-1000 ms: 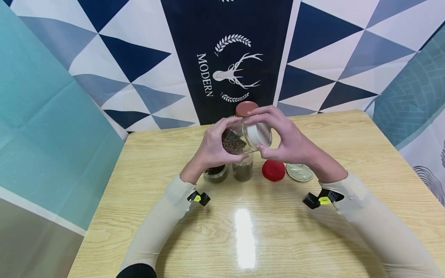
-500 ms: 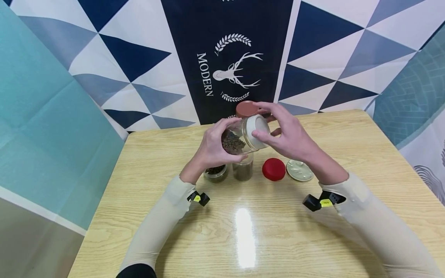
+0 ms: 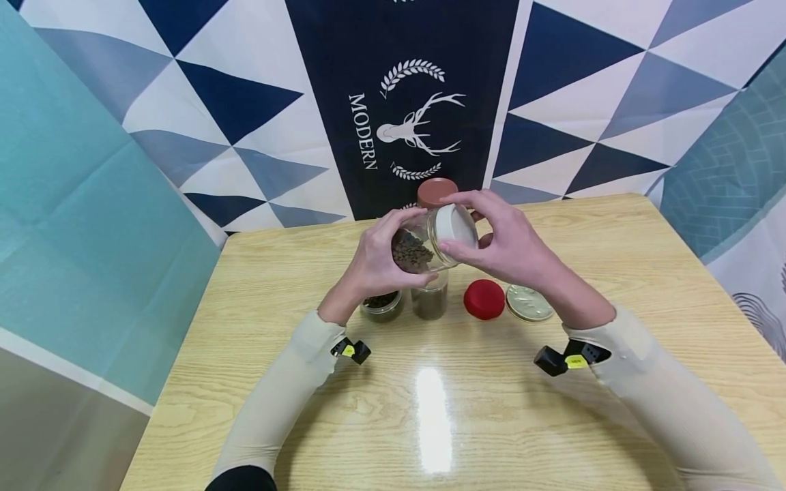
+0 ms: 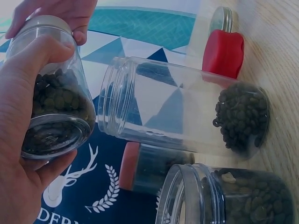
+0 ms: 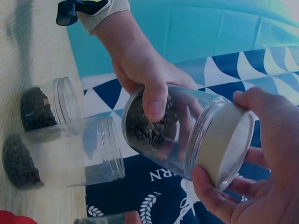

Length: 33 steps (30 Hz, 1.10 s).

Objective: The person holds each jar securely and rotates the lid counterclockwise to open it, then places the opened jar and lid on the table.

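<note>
Cloth (image 3: pixel 245 68) with blue and white shapes hangs at the back, and in front of it is the wood table (image 3: pixel 368 416). Your left hand (image 3: pixel 382 252) is wrapped around the clear jar (image 3: pixel 425 235). You hold it up over the table, tipped on its side, with its top to your right. Your right hand (image 3: pixel 506 239) curves around the white lid (image 3: pixel 457 233), fingers and thumb on its edge. So both your hands have hold of something. It looks like you are at the lid-turning part; I can't tell if it is tight or loose. Next, I think you need to hold the jar still and twist with your right hand. On the table, the tall jar (image 4: pixel 163 105) and the short jar (image 4: pixel 243 196) have no lids on. The red lid (image 3: pixel 484 299) and the silver lid (image 3: pixel 529 303) lie just beside each other. Smallest are the dark bits (image 4: pixel 58 95) at the bottom end of your jar; a loose lid could let them spill.
</note>
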Each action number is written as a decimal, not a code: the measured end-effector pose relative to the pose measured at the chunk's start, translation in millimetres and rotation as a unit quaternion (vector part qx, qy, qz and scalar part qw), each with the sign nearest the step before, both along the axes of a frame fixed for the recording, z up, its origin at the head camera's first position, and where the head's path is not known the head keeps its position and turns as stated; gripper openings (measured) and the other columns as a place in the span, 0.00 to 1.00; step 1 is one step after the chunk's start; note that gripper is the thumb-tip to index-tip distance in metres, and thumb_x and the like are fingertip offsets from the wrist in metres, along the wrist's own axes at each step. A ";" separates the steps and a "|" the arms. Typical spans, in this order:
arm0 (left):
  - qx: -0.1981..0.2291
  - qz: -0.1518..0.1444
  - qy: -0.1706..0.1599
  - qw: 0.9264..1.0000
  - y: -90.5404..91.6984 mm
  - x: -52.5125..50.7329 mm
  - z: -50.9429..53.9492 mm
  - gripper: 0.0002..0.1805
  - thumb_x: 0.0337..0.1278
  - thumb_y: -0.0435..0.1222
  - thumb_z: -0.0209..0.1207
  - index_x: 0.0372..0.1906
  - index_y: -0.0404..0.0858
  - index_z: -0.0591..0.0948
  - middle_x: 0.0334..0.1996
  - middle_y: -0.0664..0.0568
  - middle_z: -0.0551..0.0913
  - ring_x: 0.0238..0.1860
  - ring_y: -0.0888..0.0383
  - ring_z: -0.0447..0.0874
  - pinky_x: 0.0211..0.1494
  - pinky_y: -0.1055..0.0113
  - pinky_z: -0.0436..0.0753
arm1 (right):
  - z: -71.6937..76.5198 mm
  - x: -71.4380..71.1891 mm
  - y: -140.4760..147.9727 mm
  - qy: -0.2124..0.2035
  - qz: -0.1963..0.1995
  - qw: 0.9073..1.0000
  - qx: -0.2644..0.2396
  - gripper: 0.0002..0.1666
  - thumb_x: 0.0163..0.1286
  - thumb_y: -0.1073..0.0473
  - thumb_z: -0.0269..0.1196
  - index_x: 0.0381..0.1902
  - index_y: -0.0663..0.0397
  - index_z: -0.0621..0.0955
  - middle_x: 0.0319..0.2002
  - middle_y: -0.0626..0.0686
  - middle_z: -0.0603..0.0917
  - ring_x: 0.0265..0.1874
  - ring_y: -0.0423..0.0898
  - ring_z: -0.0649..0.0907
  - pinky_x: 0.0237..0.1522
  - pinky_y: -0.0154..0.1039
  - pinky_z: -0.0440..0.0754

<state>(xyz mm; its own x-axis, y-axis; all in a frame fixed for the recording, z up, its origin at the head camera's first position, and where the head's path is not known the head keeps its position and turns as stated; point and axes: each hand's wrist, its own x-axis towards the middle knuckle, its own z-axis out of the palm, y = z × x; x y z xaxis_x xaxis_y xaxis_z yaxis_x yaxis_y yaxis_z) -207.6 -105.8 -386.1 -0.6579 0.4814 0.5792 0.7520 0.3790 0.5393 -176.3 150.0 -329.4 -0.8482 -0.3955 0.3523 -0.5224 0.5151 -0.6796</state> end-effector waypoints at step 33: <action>0.002 0.004 -0.003 1.000 -4.2 -2.0 -3.8 0.55 0.39 0.39 0.90 0.77 0.32 0.75 0.67 0.39 0.86 0.66 0.44 0.88 0.75 0.54 0.88 | -11.3 -12.3 23.4 0.166 0.152 0.974 0.000 0.38 0.57 0.70 0.75 0.68 0.53 0.85 0.78 0.62 0.78 0.76 0.47 0.72 0.66 0.59 0.80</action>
<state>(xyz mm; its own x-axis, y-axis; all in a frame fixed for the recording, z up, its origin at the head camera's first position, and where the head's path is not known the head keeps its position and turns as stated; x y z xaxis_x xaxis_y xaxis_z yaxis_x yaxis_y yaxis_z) -209.5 -110.0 -389.9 -0.6654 0.4734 0.5772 0.7455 0.3822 0.5460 -188.6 173.4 -340.7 -0.5313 -0.6102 0.5876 -0.8419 0.3030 -0.4465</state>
